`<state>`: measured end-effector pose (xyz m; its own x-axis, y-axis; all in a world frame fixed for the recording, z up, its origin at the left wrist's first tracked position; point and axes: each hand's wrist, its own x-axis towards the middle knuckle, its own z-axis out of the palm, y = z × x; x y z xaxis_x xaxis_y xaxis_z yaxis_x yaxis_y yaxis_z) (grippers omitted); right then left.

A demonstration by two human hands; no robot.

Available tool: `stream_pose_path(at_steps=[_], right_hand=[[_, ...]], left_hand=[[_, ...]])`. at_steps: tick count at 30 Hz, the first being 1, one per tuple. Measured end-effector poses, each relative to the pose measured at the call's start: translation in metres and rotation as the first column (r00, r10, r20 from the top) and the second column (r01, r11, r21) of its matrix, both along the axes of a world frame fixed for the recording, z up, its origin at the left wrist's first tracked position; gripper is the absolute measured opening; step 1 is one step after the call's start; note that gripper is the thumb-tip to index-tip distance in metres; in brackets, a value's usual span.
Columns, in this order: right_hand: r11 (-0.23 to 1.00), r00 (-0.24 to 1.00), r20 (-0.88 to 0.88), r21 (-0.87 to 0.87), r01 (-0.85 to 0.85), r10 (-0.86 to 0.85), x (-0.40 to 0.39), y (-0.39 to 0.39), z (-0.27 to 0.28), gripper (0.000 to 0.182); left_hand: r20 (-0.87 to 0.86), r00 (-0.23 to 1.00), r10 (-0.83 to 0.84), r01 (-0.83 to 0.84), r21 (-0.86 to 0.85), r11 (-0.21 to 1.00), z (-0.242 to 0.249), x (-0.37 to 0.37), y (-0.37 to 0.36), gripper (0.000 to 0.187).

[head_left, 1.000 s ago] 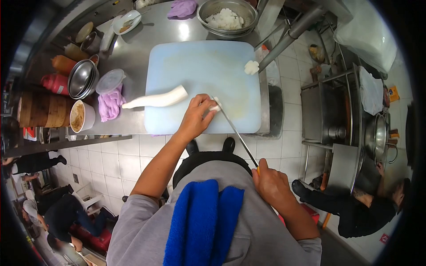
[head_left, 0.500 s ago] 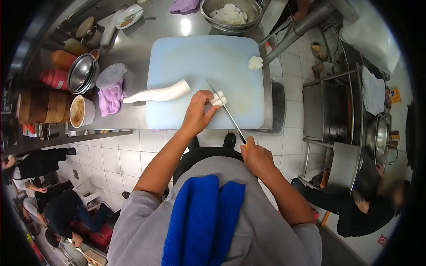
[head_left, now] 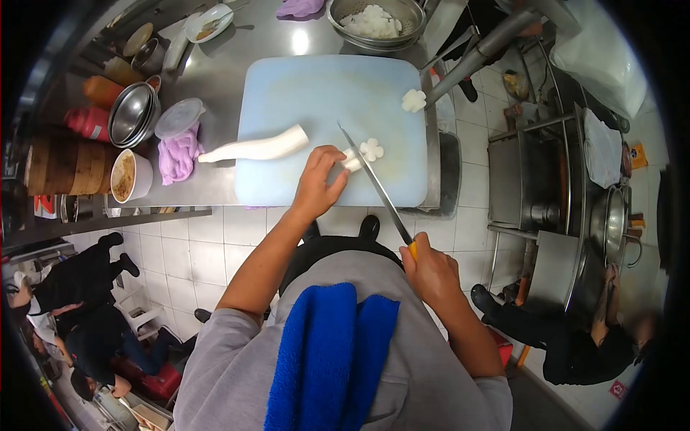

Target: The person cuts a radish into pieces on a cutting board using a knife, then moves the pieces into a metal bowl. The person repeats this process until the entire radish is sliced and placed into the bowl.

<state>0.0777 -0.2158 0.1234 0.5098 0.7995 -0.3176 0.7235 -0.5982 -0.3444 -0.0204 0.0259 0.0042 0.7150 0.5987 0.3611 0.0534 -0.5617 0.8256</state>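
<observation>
My left hand (head_left: 317, 183) is closed on a short, flower-edged piece of white radish (head_left: 350, 161) near the front of the pale blue cutting board (head_left: 316, 90). My right hand (head_left: 433, 273) grips the yellow handle of a long knife (head_left: 382, 190). Its blade crosses the board diagonally, at the right end of the piece. Just beyond the blade lies a flower-shaped slice (head_left: 371, 149). Another flower slice (head_left: 414, 100) rests at the board's right edge. To the left of my left hand, a long peeled white radish (head_left: 262, 148) lies partly over the board's left edge.
A metal colander (head_left: 415, 30) with white pieces stands behind the board. On the left are a purple cloth (head_left: 177, 159), a tub of brown paste (head_left: 142, 176), steel bowls (head_left: 131, 118) and bamboo steamers (head_left: 65, 170). Co-workers are on both sides, one (head_left: 575, 341) at right.
A flower-shaped slice now lies separated on the board, right of the blade. My right hand has drawn the knife slightly toward me and to the right. My left hand has barely moved.
</observation>
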Motion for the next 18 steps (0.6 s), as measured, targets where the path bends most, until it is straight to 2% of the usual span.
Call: stream_pose_path(at_steps=[4, 9, 18], right_hand=[[0.999, 1.0, 0.002, -0.04, -0.027, 0.027, -0.005, -0.007, 0.012, 0.027], [0.992, 1.0, -0.017, -0.126, -0.011, 0.009, -0.009, -0.014, 0.025, 0.027], [0.985, 0.994, -0.079, -0.152, -0.087, 0.075, -0.01, -0.005, 0.047, 0.025]], left_hand=[[-0.008, 1.0, 0.01, -0.01, 0.023, 1.0, 0.001, 0.002, 0.0, 0.028], [-0.053, 0.998, 0.016, -0.02, -0.087, 0.996, 0.008, 0.001, -0.003, 0.027], [-0.041, 0.999, 0.015, -0.019, -0.102, 0.995, 0.007, 0.001, -0.002, 0.027]])
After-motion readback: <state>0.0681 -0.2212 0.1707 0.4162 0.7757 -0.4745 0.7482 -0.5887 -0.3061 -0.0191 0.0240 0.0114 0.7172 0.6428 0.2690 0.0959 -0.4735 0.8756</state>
